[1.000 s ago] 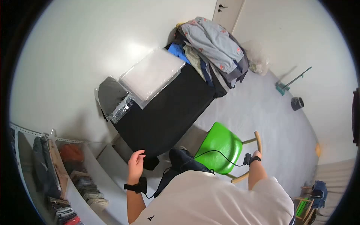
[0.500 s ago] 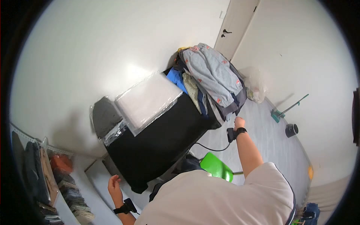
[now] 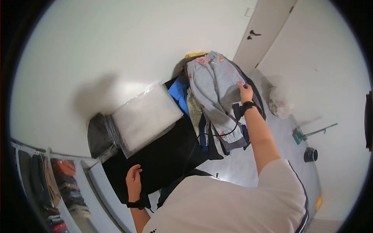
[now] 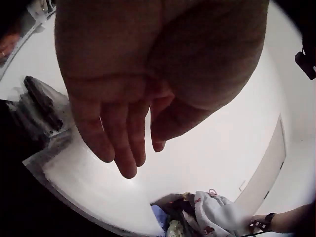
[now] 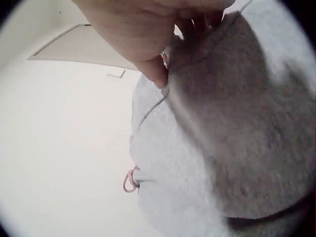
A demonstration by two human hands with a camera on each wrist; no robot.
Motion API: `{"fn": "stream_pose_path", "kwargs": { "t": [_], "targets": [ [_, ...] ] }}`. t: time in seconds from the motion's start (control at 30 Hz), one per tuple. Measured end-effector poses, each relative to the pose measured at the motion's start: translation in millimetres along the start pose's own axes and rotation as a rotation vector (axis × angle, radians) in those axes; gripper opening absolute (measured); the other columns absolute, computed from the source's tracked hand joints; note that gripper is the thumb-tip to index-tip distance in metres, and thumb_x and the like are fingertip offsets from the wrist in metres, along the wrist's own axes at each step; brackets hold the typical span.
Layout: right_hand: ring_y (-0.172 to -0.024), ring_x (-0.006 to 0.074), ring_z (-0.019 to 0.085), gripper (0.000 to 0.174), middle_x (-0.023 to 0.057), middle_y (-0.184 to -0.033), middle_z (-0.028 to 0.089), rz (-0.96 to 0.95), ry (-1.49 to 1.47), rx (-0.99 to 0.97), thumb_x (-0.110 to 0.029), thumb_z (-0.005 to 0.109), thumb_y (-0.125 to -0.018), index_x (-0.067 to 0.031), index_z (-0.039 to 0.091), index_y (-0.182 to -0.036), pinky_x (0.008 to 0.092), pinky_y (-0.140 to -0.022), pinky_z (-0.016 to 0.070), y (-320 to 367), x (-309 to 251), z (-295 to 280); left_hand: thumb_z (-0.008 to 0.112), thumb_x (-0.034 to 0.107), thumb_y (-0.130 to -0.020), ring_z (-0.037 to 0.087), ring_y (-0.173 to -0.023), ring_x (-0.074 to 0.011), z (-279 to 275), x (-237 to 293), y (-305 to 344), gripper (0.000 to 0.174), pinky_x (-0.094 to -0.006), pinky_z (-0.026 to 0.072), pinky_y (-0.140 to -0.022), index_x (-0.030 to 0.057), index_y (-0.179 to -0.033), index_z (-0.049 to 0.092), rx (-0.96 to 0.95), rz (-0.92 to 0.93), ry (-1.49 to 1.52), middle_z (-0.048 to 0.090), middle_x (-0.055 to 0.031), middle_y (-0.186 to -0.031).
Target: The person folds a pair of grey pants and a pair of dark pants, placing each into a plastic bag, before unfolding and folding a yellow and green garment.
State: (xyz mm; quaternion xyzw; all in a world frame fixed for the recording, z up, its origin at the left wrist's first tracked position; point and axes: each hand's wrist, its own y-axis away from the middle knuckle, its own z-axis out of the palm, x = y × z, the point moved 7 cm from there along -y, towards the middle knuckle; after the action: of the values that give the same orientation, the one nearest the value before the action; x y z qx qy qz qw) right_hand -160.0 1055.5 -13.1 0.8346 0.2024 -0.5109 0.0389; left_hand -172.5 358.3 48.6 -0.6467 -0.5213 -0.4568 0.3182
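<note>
Atop the clothes pile (image 3: 200,112), your right hand (image 3: 246,93) pinching the grey garment (image 3: 215,83) between thumb and fingers, your left hand (image 3: 134,181) loosely open above the black table (image 3: 155,171), near the clear plastic packets (image 3: 145,118).

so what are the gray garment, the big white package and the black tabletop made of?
Gray garment: soft matte knit, likely cotton or a blend; heathered surface, rounded folds.
White package: glossy, clear plastic film outside, by its crinkled, shiny edges; contents unclear.
Black tabletop: dull, perhaps cloth-covered, but no weave shows, so can't confirm.
</note>
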Motion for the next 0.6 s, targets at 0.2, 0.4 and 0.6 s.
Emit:
{"fn": "stream_pose_path", "kwargs": {
  "t": [0.2,0.4,0.6],
  "targets": [
    [-0.097,0.0337,0.056,0.034,0.0136,-0.090,0.061,-0.165,0.594,0.292,-0.037,0.067,-0.071,-0.0103,0.062,-0.091,0.0476,-0.079,0.0438,42,-78,-16,0.043,0.001,-0.088,0.059,-0.087,-0.0165,-9,-15,22,0.021,-0.0266,0.0449,-0.080,-0.0012,-0.105,0.057,0.092,-0.120,-0.063,0.061,-0.0093,-0.099],
    [-0.078,0.0296,0.064,0.025,0.0137,-0.088,0.067,-0.389,0.061,-0.028,-0.018,0.058,-0.083,-0.0015,0.062,-0.101,0.0311,-0.071,0.0482,93,-159,-21,0.042,-0.002,-0.088,0.059,-0.088,-0.0171,-3,-6,9,0.023,-0.0277,0.0446,-0.082,-0.0018,-0.106,0.056,0.098,-0.081,-0.007,0.061,-0.0102,-0.100],
    [-0.077,0.0187,0.062,0.020,0.0097,-0.087,0.066,-0.705,-0.203,-0.841,0.000,0.061,-0.075,-0.0023,0.066,-0.094,0.0272,-0.071,0.0467,253,-270,-34,0.055,0.001,-0.078,0.043,-0.118,-0.0261,31,67,-47,0.055,-0.0345,0.0340,-0.097,0.0030,-0.129,0.037,0.119,0.352,-0.144,0.044,-0.0158,-0.128]
  ]
}}
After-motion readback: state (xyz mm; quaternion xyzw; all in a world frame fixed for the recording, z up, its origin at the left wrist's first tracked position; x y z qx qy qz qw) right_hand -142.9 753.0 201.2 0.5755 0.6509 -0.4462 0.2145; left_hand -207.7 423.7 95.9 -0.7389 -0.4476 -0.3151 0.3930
